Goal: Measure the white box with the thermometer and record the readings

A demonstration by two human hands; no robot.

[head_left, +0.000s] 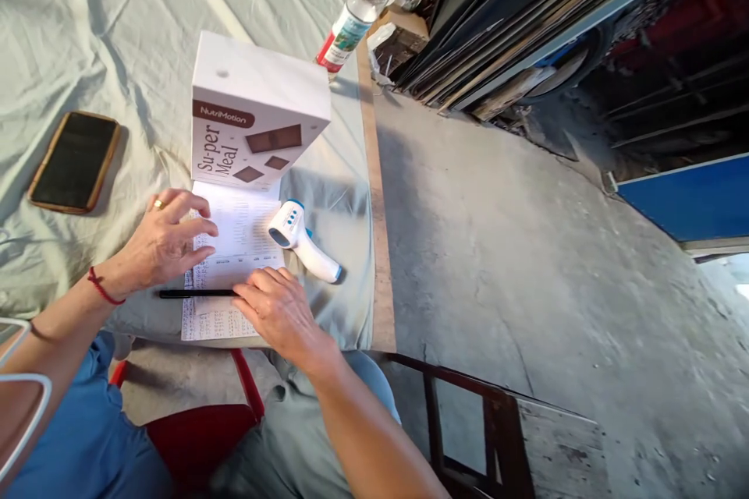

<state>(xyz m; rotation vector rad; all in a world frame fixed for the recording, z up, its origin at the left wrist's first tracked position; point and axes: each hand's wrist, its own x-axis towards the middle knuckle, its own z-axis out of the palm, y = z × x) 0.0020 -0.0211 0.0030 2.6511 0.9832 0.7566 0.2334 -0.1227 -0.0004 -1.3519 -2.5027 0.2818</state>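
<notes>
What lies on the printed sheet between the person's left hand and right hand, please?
In the head view, a black pen lies on the printed sheet between the left hand and the right hand, whose fingers reach its tip.

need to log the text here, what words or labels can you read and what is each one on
"NutriMotion": brown band on the white box.
"Su-per Meal": front of the same box, running sideways.
Printed paper under the left hand and right hand: rows of print, too small to read.
Bottle label: too blurred to read.
Thermometer, phone, pen: no readable text.
</notes>
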